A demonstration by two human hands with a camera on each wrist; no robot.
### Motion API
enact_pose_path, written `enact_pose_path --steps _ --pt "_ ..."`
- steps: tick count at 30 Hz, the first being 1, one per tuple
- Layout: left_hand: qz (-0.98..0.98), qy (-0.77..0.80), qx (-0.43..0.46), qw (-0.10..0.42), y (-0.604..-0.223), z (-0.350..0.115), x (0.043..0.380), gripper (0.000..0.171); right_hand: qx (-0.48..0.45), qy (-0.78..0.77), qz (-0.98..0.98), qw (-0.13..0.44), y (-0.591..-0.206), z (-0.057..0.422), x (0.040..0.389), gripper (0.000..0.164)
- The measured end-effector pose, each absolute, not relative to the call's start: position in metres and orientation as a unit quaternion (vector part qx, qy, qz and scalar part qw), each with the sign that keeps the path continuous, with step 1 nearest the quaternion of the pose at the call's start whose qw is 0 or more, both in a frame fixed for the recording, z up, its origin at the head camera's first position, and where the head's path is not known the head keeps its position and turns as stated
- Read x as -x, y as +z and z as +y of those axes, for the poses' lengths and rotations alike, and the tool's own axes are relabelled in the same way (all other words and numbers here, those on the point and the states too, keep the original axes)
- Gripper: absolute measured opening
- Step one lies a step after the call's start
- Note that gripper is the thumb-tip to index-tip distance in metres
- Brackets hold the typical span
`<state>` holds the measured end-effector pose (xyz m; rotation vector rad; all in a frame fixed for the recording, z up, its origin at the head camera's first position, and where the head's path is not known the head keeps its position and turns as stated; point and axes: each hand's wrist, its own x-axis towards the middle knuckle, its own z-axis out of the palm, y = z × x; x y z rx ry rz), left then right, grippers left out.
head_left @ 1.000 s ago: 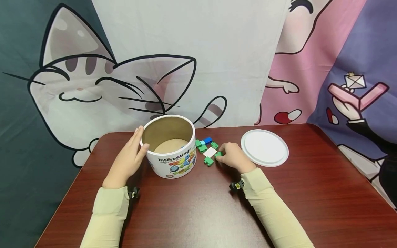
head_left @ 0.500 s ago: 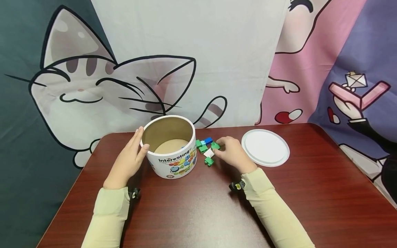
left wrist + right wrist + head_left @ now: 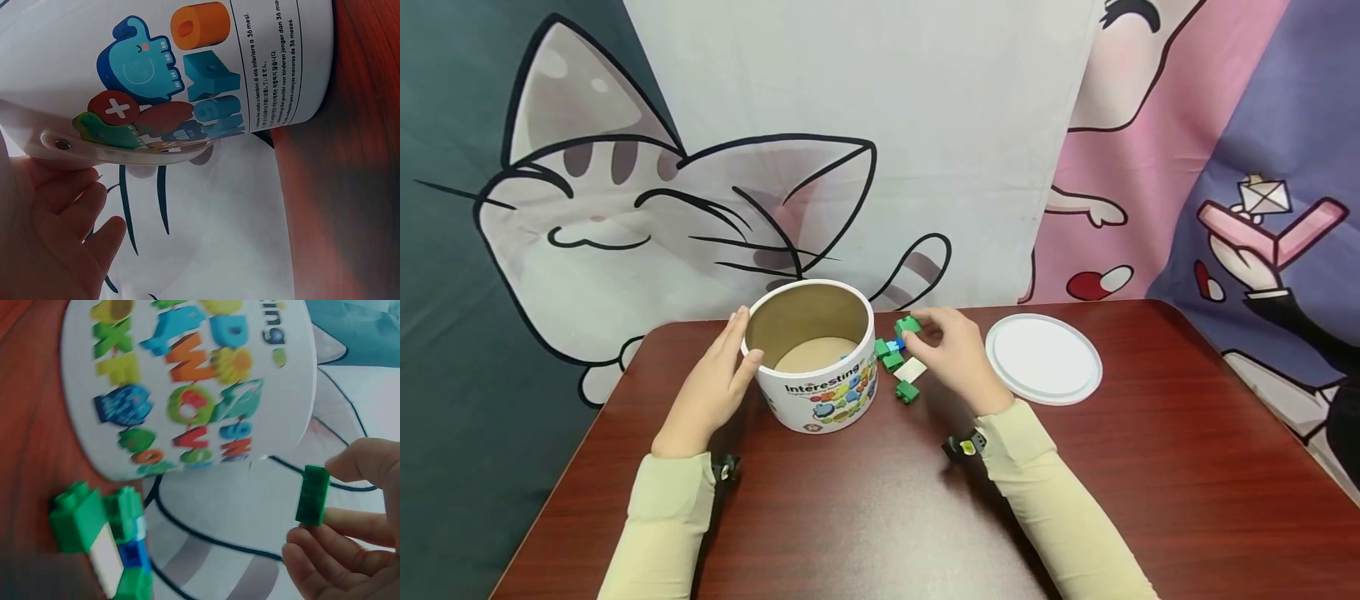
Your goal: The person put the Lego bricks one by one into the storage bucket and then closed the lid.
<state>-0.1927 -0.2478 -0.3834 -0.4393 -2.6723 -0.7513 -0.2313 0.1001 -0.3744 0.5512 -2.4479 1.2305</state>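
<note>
My left hand (image 3: 707, 392) rests against the left side of a white printed bucket (image 3: 820, 396), its fingers straight along the rim. In the left wrist view those fingers (image 3: 87, 200) lie by the bucket's rim, near a small metal rivet. My right hand (image 3: 955, 354) pinches a green building block (image 3: 907, 325) between thumb and fingers, to the right of the bucket. The right wrist view shows this green block (image 3: 312, 495) raised beside the bucket wall. Below it on the table lie several green blocks (image 3: 907, 392), a white block (image 3: 911, 370) and a partly covered blue block (image 3: 898, 343).
A round white lid (image 3: 1043, 360) lies on the brown table (image 3: 865, 508), to the right of my right hand. Behind the table's back edge hangs a printed cloth (image 3: 970, 150) with a cartoon cat. The bucket's top is uncovered, showing its tan inside.
My right hand has moved up and slightly left, lifting a green block away from the pile. My left hand stays at the bucket.
</note>
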Motion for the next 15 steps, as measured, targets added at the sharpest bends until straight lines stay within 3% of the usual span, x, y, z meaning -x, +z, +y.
enact_pose_path --steps 15 --pt "-0.941 -0.243 0.158 0.173 -0.383 -0.246 0.193 0.068 -0.223 0.528 -0.786 0.229 -0.336 0.072 0.236 0.029"
